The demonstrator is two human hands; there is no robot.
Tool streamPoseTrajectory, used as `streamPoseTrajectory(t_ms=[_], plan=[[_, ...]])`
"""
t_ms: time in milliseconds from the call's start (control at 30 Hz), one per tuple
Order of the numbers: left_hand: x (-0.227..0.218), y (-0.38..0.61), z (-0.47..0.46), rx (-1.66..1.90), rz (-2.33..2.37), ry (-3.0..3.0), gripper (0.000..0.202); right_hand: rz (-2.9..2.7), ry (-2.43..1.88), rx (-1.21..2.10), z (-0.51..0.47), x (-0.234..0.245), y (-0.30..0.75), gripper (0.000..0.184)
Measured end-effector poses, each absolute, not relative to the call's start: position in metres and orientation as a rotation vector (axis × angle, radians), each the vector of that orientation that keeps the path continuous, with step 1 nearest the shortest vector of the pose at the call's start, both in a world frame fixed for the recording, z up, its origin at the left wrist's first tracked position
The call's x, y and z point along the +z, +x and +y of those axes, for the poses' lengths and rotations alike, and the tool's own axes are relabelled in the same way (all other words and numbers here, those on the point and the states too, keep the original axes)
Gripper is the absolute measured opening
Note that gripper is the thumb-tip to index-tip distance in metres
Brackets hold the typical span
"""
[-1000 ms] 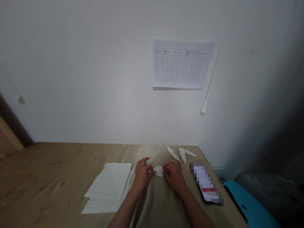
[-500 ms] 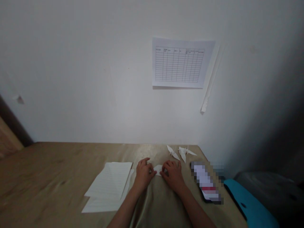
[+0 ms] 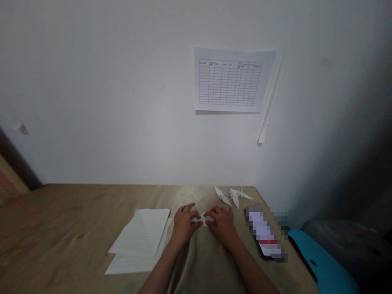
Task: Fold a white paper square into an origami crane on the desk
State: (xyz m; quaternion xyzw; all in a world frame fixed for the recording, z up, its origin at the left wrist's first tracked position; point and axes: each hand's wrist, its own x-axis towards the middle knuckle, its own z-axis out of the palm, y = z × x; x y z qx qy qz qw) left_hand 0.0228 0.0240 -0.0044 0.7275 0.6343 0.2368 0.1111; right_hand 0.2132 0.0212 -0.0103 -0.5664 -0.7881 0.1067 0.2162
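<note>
A small folded piece of white paper (image 3: 202, 218) lies on the tan table (image 3: 67, 220) between my hands. My left hand (image 3: 183, 224) pinches its left edge with curled fingers. My right hand (image 3: 223, 222) presses on its right side, fingers bent over it. Most of the paper is hidden under my fingers.
Two finished white paper cranes (image 3: 233, 197) stand behind my right hand near the wall. A stack of lined white sheets (image 3: 139, 239) lies to the left. A phone (image 3: 265, 239) rests on the right, beside a blue object (image 3: 321, 267). A printed table sheet (image 3: 231, 81) hangs on the wall.
My hands have drawn closer together over the folded paper, so less of it shows. The view has shifted slightly.
</note>
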Motion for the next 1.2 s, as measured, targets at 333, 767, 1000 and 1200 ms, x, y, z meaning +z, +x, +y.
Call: streamPoseTrajectory(t_ms=[333, 767, 1000, 1200], plan=[[-0.004, 0.015, 0.027, 0.728, 1.852, 2.091, 0.005, -2.162, -1.553, 0.339, 0.021, -0.008, 0.215, 0.025], [0.006, 0.004, 0.028, 0.751, 1.731, 2.025, 0.004, -2.162, -1.557, 0.364, 0.022, -0.009, 0.216, 0.025], [0.003, 0.0, 0.031, 0.72, 1.703, 1.992, 0.007, -2.167, -1.552, 0.346, 0.022, -0.011, 0.217, 0.025], [0.011, -0.003, 0.031, 0.666, 1.665, 2.036, 0.006, -2.174, -1.561, 0.321, 0.022, -0.011, 0.216, 0.025]])
